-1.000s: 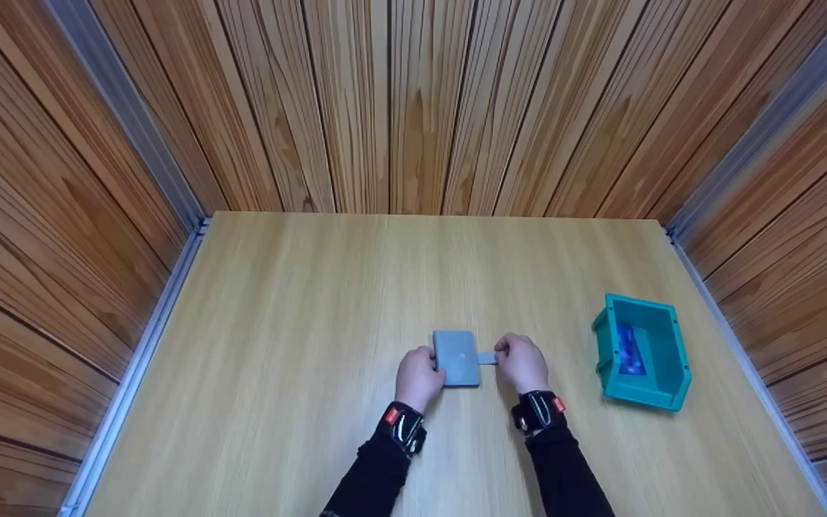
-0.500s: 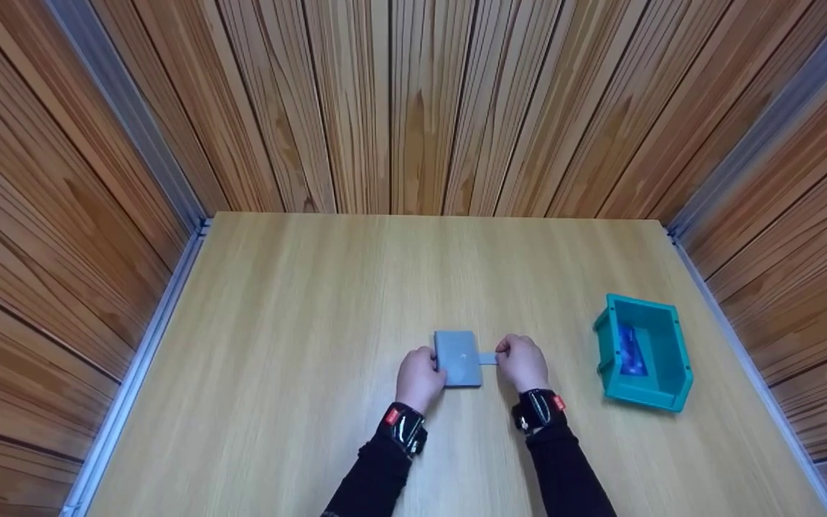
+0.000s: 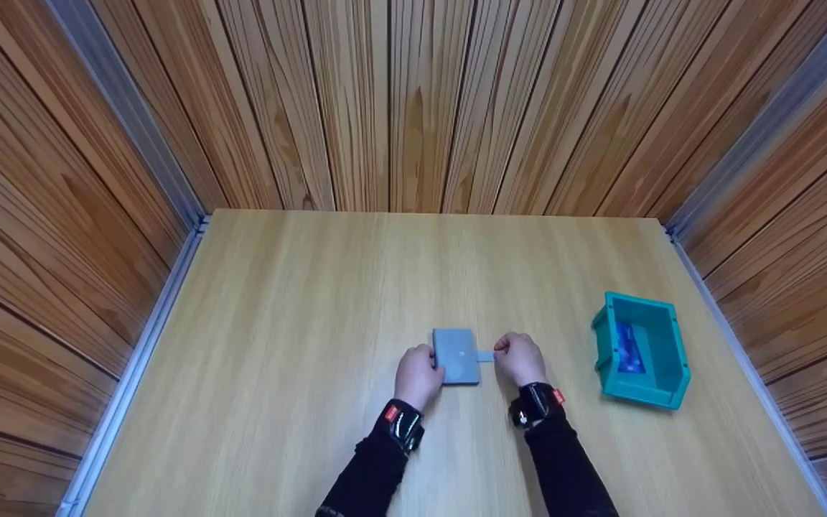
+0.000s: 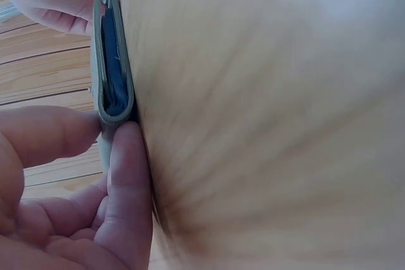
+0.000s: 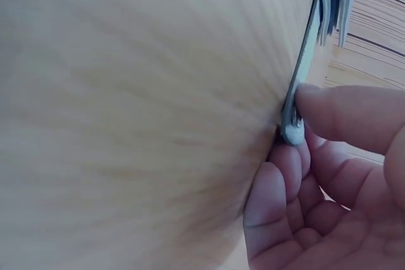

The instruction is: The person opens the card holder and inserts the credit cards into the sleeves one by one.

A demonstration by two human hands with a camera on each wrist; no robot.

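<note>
Wallet (image 3: 456, 352) unmoved, strap (image 3: 485, 356) still extended, hands (image 3: 417, 377) gripping both.

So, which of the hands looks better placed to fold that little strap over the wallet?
Probably the right hand: it pinches the tip of the strap, while the left hand grips the opposite edge of the wallet and seems better suited to steadying it.

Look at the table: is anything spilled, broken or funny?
Nothing looks spilled or broken. The gray wallet has its strap sticking out unfastened, but the right hand pinches it. The teal bin sits slightly crooked.
</note>
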